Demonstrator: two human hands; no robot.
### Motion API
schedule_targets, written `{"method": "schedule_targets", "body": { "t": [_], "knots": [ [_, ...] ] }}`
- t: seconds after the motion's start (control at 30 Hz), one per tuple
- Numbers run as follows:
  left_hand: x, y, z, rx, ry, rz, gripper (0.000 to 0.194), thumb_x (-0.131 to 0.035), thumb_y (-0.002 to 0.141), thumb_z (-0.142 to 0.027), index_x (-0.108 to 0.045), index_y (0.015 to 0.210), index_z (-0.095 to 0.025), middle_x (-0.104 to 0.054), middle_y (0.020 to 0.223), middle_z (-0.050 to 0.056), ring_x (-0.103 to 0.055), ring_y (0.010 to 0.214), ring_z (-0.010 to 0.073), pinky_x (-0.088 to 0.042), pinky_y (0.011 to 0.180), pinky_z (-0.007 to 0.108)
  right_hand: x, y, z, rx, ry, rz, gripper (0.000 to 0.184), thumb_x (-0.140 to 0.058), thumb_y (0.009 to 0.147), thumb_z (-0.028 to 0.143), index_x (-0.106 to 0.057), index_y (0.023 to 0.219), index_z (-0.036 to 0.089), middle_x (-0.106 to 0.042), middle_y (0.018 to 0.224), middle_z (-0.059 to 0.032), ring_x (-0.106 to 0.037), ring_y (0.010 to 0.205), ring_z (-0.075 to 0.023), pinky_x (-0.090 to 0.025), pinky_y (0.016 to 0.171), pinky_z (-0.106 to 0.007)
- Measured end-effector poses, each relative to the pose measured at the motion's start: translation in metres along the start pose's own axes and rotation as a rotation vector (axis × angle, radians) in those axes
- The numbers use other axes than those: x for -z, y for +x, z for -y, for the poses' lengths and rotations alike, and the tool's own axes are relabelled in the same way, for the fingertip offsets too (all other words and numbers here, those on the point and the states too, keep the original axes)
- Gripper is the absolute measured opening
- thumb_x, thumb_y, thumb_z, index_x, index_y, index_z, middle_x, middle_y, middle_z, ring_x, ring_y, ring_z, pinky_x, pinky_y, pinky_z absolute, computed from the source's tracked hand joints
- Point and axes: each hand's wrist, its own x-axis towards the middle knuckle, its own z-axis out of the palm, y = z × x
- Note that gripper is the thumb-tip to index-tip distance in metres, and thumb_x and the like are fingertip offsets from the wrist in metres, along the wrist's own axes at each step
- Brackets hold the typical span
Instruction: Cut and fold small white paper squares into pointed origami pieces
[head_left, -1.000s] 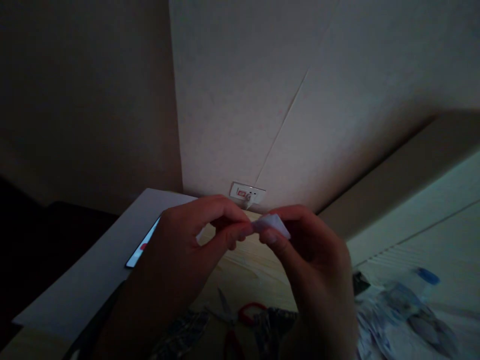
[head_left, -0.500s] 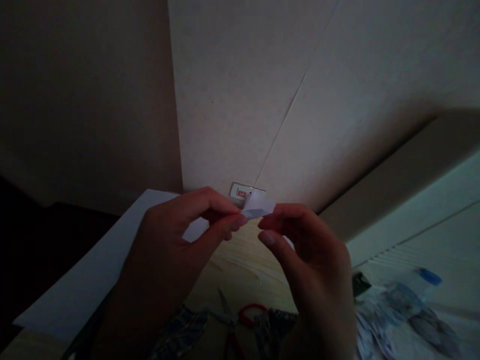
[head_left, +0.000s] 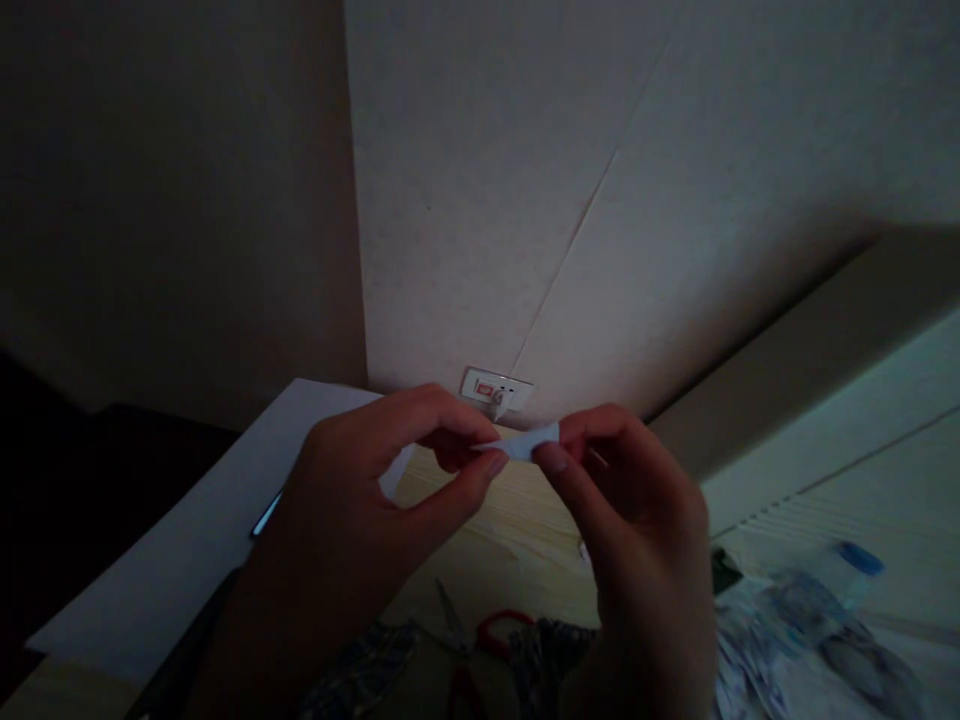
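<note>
A small folded piece of white paper (head_left: 525,443) is stretched between my two hands above the wooden tabletop (head_left: 517,510). My left hand (head_left: 382,490) pinches its left end between thumb and forefinger. Its right end is pinched by the thumb and fingers of my right hand (head_left: 630,510). Below the hands, a pair of scissors (head_left: 454,625) with red handles lies open on the table, partly in shadow. White paper sheets (head_left: 195,530) lie to the left, partly covered by my left hand and forearm.
Behind the paper, a wall socket (head_left: 497,388) holds a white plug. At the right lie a clear plastic bottle with a blue cap (head_left: 861,558) and crumpled plastic packaging (head_left: 810,640). A dark object with a lit edge (head_left: 266,515) rests on the sheets.
The paper, which stood up as a raised fold, is now a flatter, narrow strip. My right thumb has closed onto its right end. The socket and plug are less covered.
</note>
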Motion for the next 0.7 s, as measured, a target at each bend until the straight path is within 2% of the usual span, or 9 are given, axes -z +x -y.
{"method": "schedule_targets", "body": {
  "t": [0.07, 0.17, 0.37, 0.47, 0.7],
  "knots": [
    [0.002, 0.000, -0.005, 0.116, 0.026, 0.030, 0.011, -0.072, 0.077, -0.016, -0.071, 0.073, -0.026, -0.070, 0.066, -0.010, -0.059, 0.056, 0.0076, -0.052, 0.067, 0.015, -0.001, 0.000, 0.000, 0.009, -0.008, -0.005, 0.011, -0.072, 0.083, 0.021, -0.065, 0.076, 0.025, -0.058, 0.072, 0.0030, -0.058, 0.070, -0.0155, -0.045, 0.063, -0.029],
    [0.003, 0.000, -0.010, 0.212, -0.038, 0.033, 0.012, -0.070, 0.078, -0.015, -0.070, 0.076, -0.027, -0.072, 0.073, -0.010, -0.066, 0.070, 0.0090, -0.052, 0.070, 0.015, -0.003, 0.001, 0.002, 0.023, -0.007, 0.066, 0.011, -0.072, 0.080, 0.018, -0.064, 0.075, 0.024, -0.058, 0.075, 0.0028, -0.057, 0.073, -0.0161, -0.046, 0.067, -0.030],
    [0.000, 0.001, -0.012, 0.268, -0.159, 0.014, 0.015, -0.070, 0.078, -0.014, -0.070, 0.075, -0.029, -0.074, 0.073, -0.011, -0.069, 0.073, 0.0107, -0.055, 0.071, 0.019, -0.006, 0.000, 0.006, -0.017, -0.027, 0.168, 0.012, -0.072, 0.085, 0.025, -0.067, 0.075, 0.022, -0.065, 0.072, 0.0020, -0.061, 0.072, -0.0169, -0.045, 0.067, -0.031],
    [-0.002, 0.001, -0.013, 0.279, -0.199, -0.026, 0.017, -0.071, 0.078, -0.013, -0.071, 0.075, -0.029, -0.074, 0.073, -0.012, -0.070, 0.072, 0.0102, -0.055, 0.072, 0.018, -0.006, -0.001, 0.007, -0.034, -0.025, 0.136, 0.015, -0.074, 0.084, 0.024, -0.066, 0.071, 0.022, -0.065, 0.067, 0.0042, -0.060, 0.069, -0.0150, -0.044, 0.066, -0.029],
    [-0.003, -0.003, -0.008, 0.208, -0.215, -0.018, 0.019, -0.074, 0.080, -0.013, -0.073, 0.077, -0.031, -0.074, 0.073, -0.015, -0.068, 0.070, 0.0067, -0.054, 0.069, 0.013, -0.006, -0.002, 0.009, 0.013, -0.043, 0.085, 0.022, -0.079, 0.080, 0.020, -0.062, 0.066, 0.022, -0.062, 0.063, 0.0086, -0.057, 0.063, -0.0101, -0.040, 0.061, -0.023]
  ]
}}
